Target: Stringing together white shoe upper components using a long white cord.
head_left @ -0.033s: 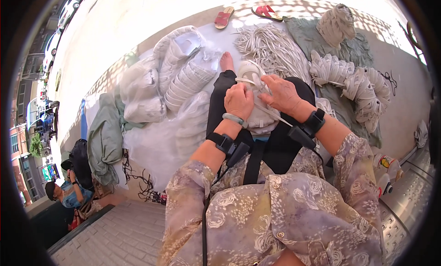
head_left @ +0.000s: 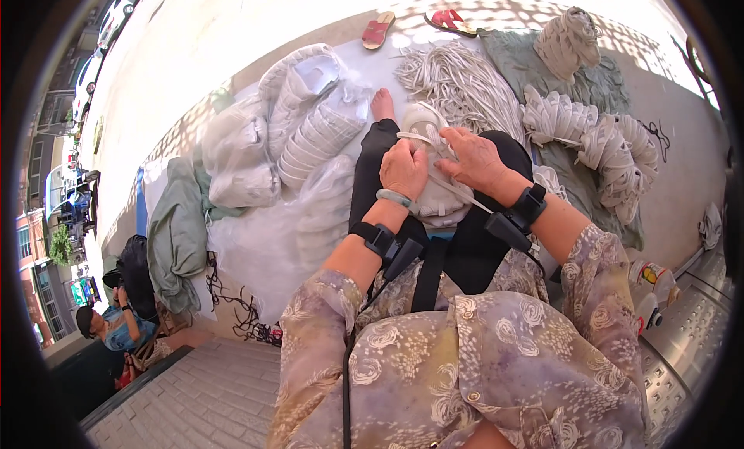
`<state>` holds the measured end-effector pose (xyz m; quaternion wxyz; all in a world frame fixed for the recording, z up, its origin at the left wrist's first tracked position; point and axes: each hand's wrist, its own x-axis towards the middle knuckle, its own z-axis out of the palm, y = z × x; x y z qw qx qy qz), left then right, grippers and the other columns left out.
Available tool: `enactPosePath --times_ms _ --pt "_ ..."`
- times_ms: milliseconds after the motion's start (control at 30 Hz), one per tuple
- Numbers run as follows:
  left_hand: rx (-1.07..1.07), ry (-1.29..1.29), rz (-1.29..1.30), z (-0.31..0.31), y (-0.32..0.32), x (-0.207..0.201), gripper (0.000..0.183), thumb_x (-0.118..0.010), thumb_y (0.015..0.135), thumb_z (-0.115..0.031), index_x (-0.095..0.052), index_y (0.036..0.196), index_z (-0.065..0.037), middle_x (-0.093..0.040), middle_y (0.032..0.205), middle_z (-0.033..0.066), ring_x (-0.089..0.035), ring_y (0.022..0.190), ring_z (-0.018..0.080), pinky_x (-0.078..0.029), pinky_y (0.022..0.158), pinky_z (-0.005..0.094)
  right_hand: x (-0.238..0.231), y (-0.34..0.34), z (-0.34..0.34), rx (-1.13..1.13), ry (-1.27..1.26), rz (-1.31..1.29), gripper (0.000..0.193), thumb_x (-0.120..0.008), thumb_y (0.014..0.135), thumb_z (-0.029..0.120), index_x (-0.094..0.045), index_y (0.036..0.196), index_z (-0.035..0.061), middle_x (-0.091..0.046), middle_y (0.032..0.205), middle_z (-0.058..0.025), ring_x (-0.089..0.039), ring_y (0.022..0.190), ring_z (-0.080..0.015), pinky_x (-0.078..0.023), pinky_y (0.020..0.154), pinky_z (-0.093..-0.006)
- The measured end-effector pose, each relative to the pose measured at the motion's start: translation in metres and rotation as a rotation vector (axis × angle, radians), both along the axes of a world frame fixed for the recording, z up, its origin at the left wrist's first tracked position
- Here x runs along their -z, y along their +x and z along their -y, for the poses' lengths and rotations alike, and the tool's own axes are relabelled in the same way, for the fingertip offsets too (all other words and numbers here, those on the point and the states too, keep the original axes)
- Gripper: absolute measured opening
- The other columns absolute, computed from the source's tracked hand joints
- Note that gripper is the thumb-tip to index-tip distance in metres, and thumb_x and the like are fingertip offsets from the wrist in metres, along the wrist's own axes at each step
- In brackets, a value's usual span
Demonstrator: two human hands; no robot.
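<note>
A white shoe (head_left: 439,206) lies on my lap, toe pointing away from me. My left hand (head_left: 403,168) presses down on its upper and grips it, with a pale green bangle on that wrist. My right hand (head_left: 477,159) pinches a white lace (head_left: 463,196) at the shoe's eyelets. The loose end of the lace trails toward my right wrist. Both wrists carry black strapped devices. My bare foot (head_left: 381,103) sticks out just past the shoe.
Clear bags of white shoes (head_left: 318,123) lie to the left on a white sheet. A heap of pale laces (head_left: 465,81) sits ahead, and rows of shoes (head_left: 597,139) rest on a green cloth at right. Red sandals (head_left: 378,30) lie farther off. Another person (head_left: 108,325) crouches at lower left.
</note>
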<state>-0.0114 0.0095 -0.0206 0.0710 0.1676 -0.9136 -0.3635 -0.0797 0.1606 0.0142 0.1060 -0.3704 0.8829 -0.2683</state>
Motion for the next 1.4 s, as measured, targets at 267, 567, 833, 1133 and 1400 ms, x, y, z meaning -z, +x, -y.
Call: enactPosePath --times_ms 267,567,833,1133,1400 --pt "-0.399 0.440 0.245 0.026 -0.054 0.018 0.036 -0.058 0.077 -0.031 -0.053 0.094 0.001 -0.061 0.085 0.0128 -0.058 0.076 0.0243 -0.045 0.071 0.0346 0.012 0.001 0.000 0.073 0.022 0.167 0.064 -0.068 0.068 0.027 -0.041 0.122 0.0050 -0.055 0.096 -0.0131 -0.057 0.084 -0.0281 -0.045 0.076 -0.0357" --pt "-0.499 0.994 0.024 0.029 -0.085 0.025 0.053 -0.067 0.072 -0.021 -0.042 0.113 0.001 -0.052 0.101 0.0129 -0.052 0.089 0.0197 -0.046 0.071 0.0318 0.018 -0.015 -0.002 0.081 -0.298 0.574 0.051 -0.064 0.077 0.023 -0.047 0.121 0.0046 -0.052 0.087 -0.0028 -0.051 0.077 -0.0117 -0.044 0.072 -0.0267" --pt "0.164 0.247 0.462 0.020 -0.135 -0.006 0.054 -0.068 0.066 -0.015 -0.052 0.115 -0.002 -0.056 0.112 0.0152 -0.052 0.101 0.0230 -0.044 0.084 0.0320 0.000 -0.016 -0.020 0.129 -0.593 1.097 0.038 -0.064 0.077 0.017 -0.056 0.111 0.0013 -0.055 0.101 -0.0016 -0.047 0.098 -0.0101 -0.039 0.086 -0.0253" --pt "0.874 0.149 0.322 -0.093 -0.107 -0.040 0.038 -0.056 0.078 -0.029 -0.053 0.105 -0.002 -0.063 0.081 0.0159 -0.061 0.082 0.0296 -0.042 0.077 0.0392 0.013 -0.001 -0.067 0.242 -0.394 0.925 0.038 -0.059 0.081 0.015 -0.053 0.116 0.0030 -0.054 0.115 -0.0061 -0.047 0.110 -0.0173 -0.035 0.095 -0.0302" --pt "1.054 -0.328 -0.211 -0.118 -0.051 -0.079 0.041 -0.058 0.076 -0.039 -0.054 0.098 -0.005 -0.061 0.077 0.0140 -0.058 0.080 0.0294 -0.029 0.089 0.0535 0.005 0.032 -0.092 0.022 -0.143 0.085 0.029 -0.057 0.079 0.010 -0.055 0.108 0.0029 -0.058 0.103 -0.0105 -0.053 0.098 -0.0243 -0.041 0.085 -0.0328"
